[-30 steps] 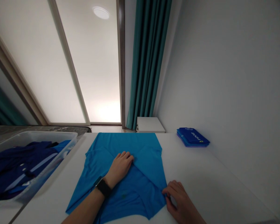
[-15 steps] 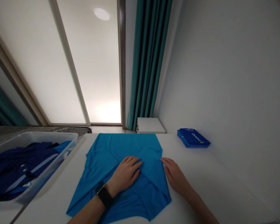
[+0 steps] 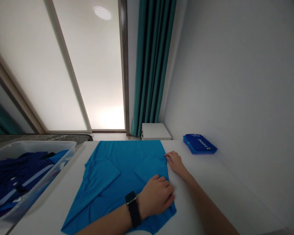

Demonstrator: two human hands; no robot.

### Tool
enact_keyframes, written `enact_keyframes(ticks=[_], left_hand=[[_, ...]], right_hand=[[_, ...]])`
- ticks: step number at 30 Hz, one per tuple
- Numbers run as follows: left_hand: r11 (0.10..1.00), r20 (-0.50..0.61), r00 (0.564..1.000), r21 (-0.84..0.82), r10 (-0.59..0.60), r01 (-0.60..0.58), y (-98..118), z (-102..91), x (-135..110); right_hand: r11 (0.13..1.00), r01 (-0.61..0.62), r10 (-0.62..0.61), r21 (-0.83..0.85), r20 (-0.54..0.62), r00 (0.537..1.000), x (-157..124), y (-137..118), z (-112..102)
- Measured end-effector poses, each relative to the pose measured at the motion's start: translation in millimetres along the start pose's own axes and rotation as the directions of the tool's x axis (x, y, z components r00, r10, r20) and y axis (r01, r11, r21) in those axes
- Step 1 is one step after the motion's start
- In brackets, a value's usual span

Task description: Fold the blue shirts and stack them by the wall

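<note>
A bright blue T-shirt (image 3: 127,156) lies spread on the white table, its sleeves folded inward over the body. My left hand (image 3: 156,197), wearing a black watch (image 3: 133,209) on the wrist, is at the shirt's right side near the lower part. Its fingers are curled down onto the cloth, with the tips partly hidden. Farther up the same edge, my right hand (image 3: 175,162) pinches the fabric between thumb and fingers.
A translucent plastic bin (image 3: 72,147) of dark blue clothes (image 3: 22,173) stands at the left. Folded blue garments (image 3: 199,143) are stacked at the right by the wall. Beyond the table (image 3: 205,182) are a white cabinet (image 3: 155,130) and a green curtain (image 3: 152,65).
My left hand has slid right from the shirt's middle to its right edge, curling its fingers. My right hand has moved up along that edge and closed on the cloth.
</note>
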State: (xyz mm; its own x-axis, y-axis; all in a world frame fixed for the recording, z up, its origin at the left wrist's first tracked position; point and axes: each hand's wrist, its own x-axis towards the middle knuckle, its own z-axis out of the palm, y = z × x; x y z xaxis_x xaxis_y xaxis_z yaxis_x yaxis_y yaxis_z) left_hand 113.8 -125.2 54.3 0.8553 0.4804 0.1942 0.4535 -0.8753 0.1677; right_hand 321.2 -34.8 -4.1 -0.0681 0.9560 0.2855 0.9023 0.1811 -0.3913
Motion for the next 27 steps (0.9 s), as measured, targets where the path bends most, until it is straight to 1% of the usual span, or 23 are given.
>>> enact_keyframes(ticks=[2, 4, 7, 9, 16, 21, 27], left_hand=[[1.0, 0.025, 0.999, -0.007, 0.024, -0.024, 10.9, 5.8, 5.6], [1.0, 0.054, 0.999, -0.005, 0.003, -0.002, 18.4, 12.0, 8.6], [0.999, 0.107, 0.993, 0.009, -0.052, 0.052, 23.1, 20.9, 11.2], [0.998, 0.125, 0.99, 0.018, -0.064, 0.062, 23.0, 26.4, 12.3], [1.0, 0.086, 0.996, 0.014, -0.021, 0.02, 21.3, 40.4, 12.5], [1.0, 0.091, 0.996, 0.026, 0.002, -0.004, 21.7, 40.9, 11.8], [1.0, 0.125, 0.992, -0.006, 0.018, -0.017, 22.9, 31.5, 8.6]], right_hand=[[1.0, -0.012, 0.012, -0.002, 0.008, 1.0, -0.6, -0.9, 1.8], [1.0, -0.018, 0.018, -0.003, 0.013, 1.0, -1.7, -2.1, 2.2], [1.0, -0.026, 0.026, -0.011, 0.016, 1.0, -2.6, -3.5, 2.3], [0.999, -0.03, 0.031, -0.019, 0.02, 0.999, -2.5, -3.6, 3.1], [0.999, -0.044, 0.044, -0.027, 0.02, 0.999, -0.6, 0.8, 7.7], [0.999, -0.049, 0.049, -0.003, 0.01, 0.999, 0.0, 3.7, 9.8], [0.999, -0.042, 0.043, 0.031, -0.031, 0.999, 1.0, 5.9, 10.4]])
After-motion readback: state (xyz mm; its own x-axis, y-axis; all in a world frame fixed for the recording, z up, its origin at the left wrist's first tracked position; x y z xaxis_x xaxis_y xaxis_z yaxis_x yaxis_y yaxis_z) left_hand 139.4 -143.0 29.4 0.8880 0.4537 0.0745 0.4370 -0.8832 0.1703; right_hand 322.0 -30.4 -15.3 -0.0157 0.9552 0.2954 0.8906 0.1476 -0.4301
